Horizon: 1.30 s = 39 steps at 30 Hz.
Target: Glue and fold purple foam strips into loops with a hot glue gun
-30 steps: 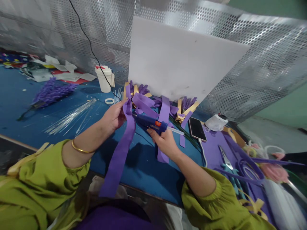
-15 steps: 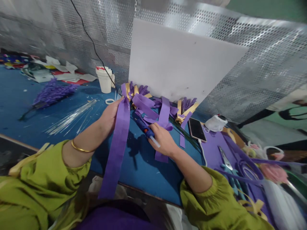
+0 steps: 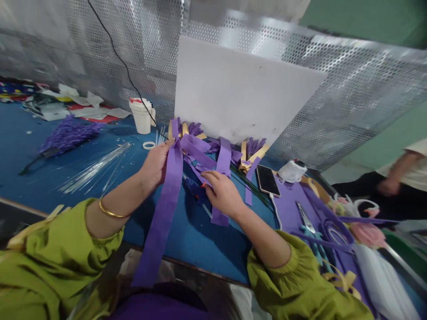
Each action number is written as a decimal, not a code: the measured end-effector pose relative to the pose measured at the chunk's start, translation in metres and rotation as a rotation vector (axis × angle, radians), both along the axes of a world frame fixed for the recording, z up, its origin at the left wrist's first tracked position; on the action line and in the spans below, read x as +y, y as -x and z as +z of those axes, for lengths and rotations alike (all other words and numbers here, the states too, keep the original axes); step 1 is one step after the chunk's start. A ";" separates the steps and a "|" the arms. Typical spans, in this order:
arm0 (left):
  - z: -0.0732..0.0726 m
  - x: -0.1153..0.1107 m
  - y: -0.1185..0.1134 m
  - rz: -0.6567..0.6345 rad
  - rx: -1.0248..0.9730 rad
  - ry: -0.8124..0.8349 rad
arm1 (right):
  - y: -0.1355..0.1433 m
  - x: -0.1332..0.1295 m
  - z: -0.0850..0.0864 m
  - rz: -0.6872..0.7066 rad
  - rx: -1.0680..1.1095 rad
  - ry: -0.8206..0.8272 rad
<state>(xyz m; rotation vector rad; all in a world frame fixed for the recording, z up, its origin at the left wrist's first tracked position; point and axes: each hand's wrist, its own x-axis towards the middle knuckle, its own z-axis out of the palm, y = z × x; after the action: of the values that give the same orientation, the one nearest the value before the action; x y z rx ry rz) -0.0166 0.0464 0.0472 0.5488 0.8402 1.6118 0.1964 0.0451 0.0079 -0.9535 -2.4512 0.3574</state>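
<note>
My left hand [image 3: 156,162] is closed on a long purple ribbon [image 3: 163,204], pinching it near its top beside a gold-wrapped lavender bunch. The ribbon hangs down over the table's front edge. My right hand [image 3: 223,189] is over the middle of the table, fingers bent near a blue glue gun [image 3: 192,187] that lies on the blue table. Whether its fingers still touch the glue gun is unclear. Loops of purple ribbon [image 3: 224,155] lie behind my right hand. Another lavender bunch in gold ribbon [image 3: 250,155] stands to the right.
A white cup [image 3: 142,118], clear sticks [image 3: 96,169] and lavender stems [image 3: 68,133] are at the left. A phone [image 3: 267,180] with a cable, pliers [image 3: 308,222] and ribbon rolls lie right. Behind is a white board [image 3: 240,89]. Another person's hand [image 3: 389,186] shows far right.
The glue gun has gone from my right hand's grip down onto the table. My left hand keeps its hold on the ribbon. The view has shifted, and a person has appeared at the right.
</note>
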 end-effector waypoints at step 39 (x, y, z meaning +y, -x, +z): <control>-0.014 -0.016 -0.038 -0.117 0.140 -0.140 | -0.023 0.009 0.050 -0.155 0.693 0.364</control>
<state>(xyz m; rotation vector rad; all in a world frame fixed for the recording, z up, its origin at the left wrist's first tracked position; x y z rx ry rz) 0.0218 0.0303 0.0334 0.8033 0.7864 1.5451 0.2192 0.0541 0.0576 -0.9490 -1.7012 0.9261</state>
